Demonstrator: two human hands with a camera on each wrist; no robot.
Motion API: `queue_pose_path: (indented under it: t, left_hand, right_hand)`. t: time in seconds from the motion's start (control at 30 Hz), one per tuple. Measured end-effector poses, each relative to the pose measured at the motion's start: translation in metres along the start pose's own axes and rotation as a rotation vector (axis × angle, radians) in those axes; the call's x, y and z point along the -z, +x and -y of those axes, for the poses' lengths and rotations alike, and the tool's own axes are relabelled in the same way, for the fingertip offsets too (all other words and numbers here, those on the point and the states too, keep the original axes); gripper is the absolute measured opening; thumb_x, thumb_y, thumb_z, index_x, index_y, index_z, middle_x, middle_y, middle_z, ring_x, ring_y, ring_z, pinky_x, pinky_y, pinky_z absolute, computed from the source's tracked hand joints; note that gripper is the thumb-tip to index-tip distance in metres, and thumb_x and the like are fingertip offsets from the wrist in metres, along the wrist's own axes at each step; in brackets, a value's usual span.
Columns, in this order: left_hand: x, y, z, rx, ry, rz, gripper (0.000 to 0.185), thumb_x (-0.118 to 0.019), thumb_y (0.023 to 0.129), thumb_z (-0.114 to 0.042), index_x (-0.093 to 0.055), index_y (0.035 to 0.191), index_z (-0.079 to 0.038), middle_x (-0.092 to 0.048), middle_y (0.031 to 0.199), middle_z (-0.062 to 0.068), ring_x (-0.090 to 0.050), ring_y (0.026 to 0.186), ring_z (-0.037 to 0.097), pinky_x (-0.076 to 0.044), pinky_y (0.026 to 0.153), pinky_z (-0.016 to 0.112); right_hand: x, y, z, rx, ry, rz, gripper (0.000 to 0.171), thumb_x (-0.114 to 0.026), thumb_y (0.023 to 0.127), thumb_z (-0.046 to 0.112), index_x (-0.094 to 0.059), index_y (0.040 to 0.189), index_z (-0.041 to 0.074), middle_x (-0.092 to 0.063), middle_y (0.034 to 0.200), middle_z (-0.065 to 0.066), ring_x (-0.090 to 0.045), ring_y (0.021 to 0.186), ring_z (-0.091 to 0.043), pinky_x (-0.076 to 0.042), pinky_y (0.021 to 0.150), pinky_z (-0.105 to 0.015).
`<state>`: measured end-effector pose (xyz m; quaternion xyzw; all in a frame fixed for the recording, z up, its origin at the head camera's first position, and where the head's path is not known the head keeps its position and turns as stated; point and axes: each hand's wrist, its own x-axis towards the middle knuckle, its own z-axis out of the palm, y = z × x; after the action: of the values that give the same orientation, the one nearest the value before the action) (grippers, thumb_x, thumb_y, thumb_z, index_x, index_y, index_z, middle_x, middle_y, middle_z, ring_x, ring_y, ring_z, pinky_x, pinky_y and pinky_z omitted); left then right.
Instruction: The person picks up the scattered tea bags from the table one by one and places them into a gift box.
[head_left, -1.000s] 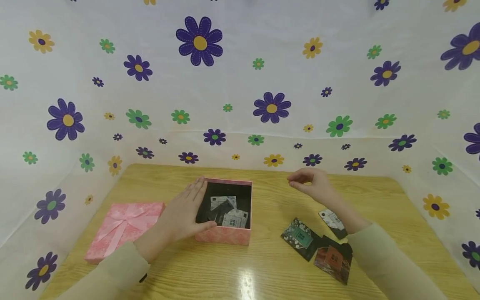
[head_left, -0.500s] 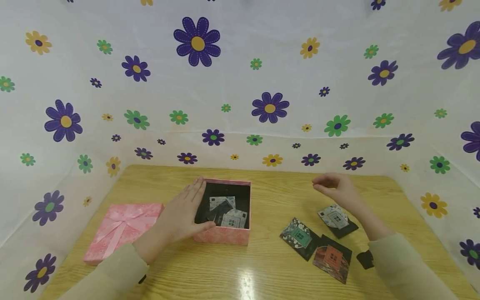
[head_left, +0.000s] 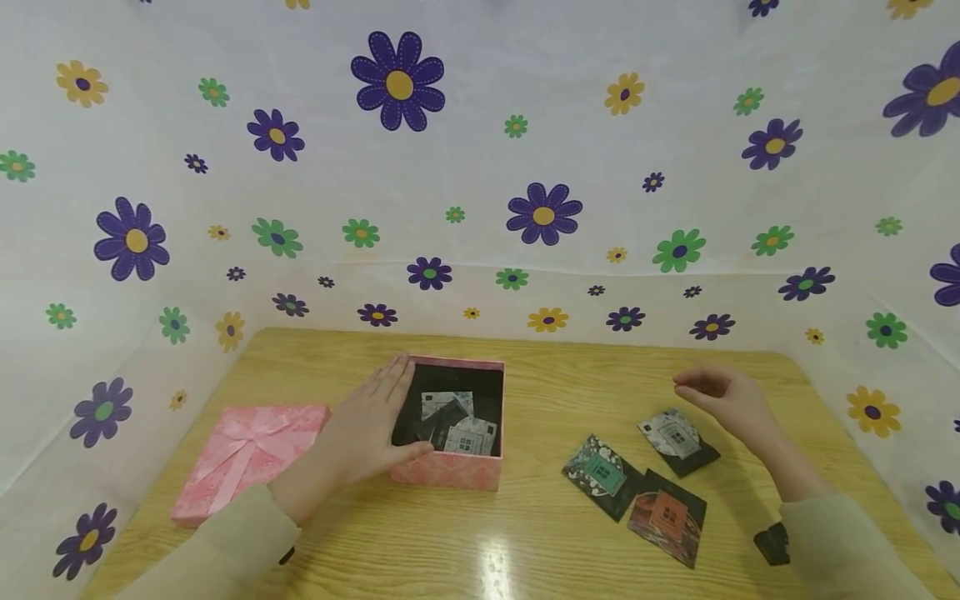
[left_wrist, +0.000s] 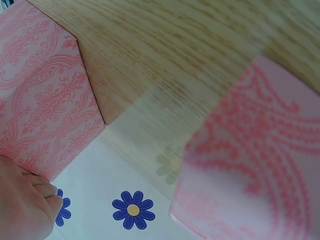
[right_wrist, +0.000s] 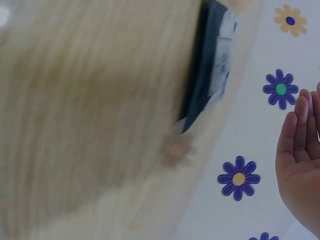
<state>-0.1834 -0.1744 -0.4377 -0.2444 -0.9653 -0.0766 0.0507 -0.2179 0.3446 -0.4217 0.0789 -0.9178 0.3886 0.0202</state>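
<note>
My left hand point(head_left: 367, 425) lies along the left edge of an open pink patterned box point(head_left: 450, 472), fingers extended and thumb at the front rim. Several grey-white and black sachets point(head_left: 471, 436) lie inside on the box's black bottom. Over the right part of the table hovers my right hand point(head_left: 731, 408), its fingers loosely bent and nothing between them. Just below and left of it is a grey-white and black sachet point(head_left: 677, 439), apart from the hand. Nearer me are a green-labelled sachet point(head_left: 603, 475) and a red-labelled sachet point(head_left: 667, 517), touching or nearly so.
A pink lid point(head_left: 255, 442) with a ribbon bow lies left of the box, partly behind my left forearm. The wood-grain table point(head_left: 420, 550) is walled at the back and sides by a white flower-printed cloth point(head_left: 480, 167). The box and loose sachets stand apart.
My right hand has moved right and slightly toward me, passing over the sachets and uncovering the grey-white one. The left hand stays on the box, and the sachets lie where they were.
</note>
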Motion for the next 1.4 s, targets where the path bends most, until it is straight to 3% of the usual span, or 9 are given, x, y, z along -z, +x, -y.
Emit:
queue_pose_path:
  t: [0.1, 0.3, 0.37, 0.8, 1.17, 1.4]
  left_hand:
    - [0.000, 0.001, 0.000, -0.004, 0.006, 0.001, 0.112, -0.062, 0.093, -0.072, -0.025, 0.166, 0.005, -0.018, 0.177, 0.020, -0.020, 0.165, 0.039, -0.026, 0.133, 0.051]
    - [-0.001, 0.001, 0.000, -0.001, -0.003, 0.004, 0.112, -0.062, 0.093, -0.072, -0.025, 0.166, 0.004, -0.018, 0.177, 0.020, -0.020, 0.165, 0.039, -0.025, 0.134, 0.051]
    - [-0.001, 0.001, 0.000, 0.000, -0.002, 0.003, 0.113, -0.062, 0.093, -0.072, -0.024, 0.166, 0.004, -0.017, 0.177, 0.019, -0.021, 0.165, 0.039, -0.025, 0.134, 0.051]
    - [0.001, 0.001, -0.001, -0.008, 0.008, -0.005, 0.112, -0.065, 0.092, -0.070, -0.025, 0.166, 0.005, -0.019, 0.177, 0.021, -0.023, 0.164, 0.040, -0.027, 0.133, 0.052]
    - [0.001, 0.000, -0.001, -0.004, 0.004, 0.003, 0.113, -0.064, 0.092, -0.071, -0.024, 0.166, 0.005, -0.018, 0.177, 0.020, -0.022, 0.165, 0.039, -0.026, 0.133, 0.051]
    - [0.001, 0.000, -0.001, -0.004, -0.006, -0.001, 0.112, -0.064, 0.093, -0.070, -0.024, 0.166, 0.005, -0.018, 0.177, 0.020, -0.022, 0.164, 0.040, -0.026, 0.133, 0.051]
  right_hand:
    - [0.002, -0.005, -0.009, 0.009, -0.012, -0.003, 0.029, -0.072, 0.102, 0.015, -0.074, 0.121, -0.006, -0.079, 0.104, 0.005, -0.063, 0.086, 0.016, -0.055, 0.074, -0.012]
    - [0.001, -0.008, -0.026, -0.027, -0.018, 0.021, 0.030, -0.072, 0.102, 0.013, -0.072, 0.121, -0.010, -0.079, 0.111, -0.022, -0.063, 0.083, 0.015, -0.056, 0.072, -0.014]
    - [0.000, -0.008, -0.031, -0.052, -0.032, 0.037, 0.032, -0.072, 0.102, 0.014, -0.071, 0.123, -0.011, -0.077, 0.113, -0.025, -0.061, 0.083, 0.016, -0.056, 0.072, -0.013]
    - [-0.001, -0.010, -0.049, -0.162, -0.080, 0.100, 0.041, -0.075, 0.101, 0.021, -0.068, 0.128, -0.010, -0.078, 0.113, -0.022, -0.059, 0.082, 0.014, -0.052, 0.073, -0.013]
    - [-0.006, -0.008, -0.055, -0.140, -0.060, 0.159, 0.047, -0.077, 0.099, 0.019, -0.066, 0.129, -0.015, -0.077, 0.110, -0.021, -0.060, 0.082, 0.012, -0.057, 0.072, -0.016]
    - [-0.009, -0.006, -0.053, -0.104, -0.112, 0.172, 0.052, -0.081, 0.096, 0.022, -0.066, 0.130, -0.014, -0.074, 0.111, -0.020, -0.061, 0.088, 0.000, -0.056, 0.072, -0.018]
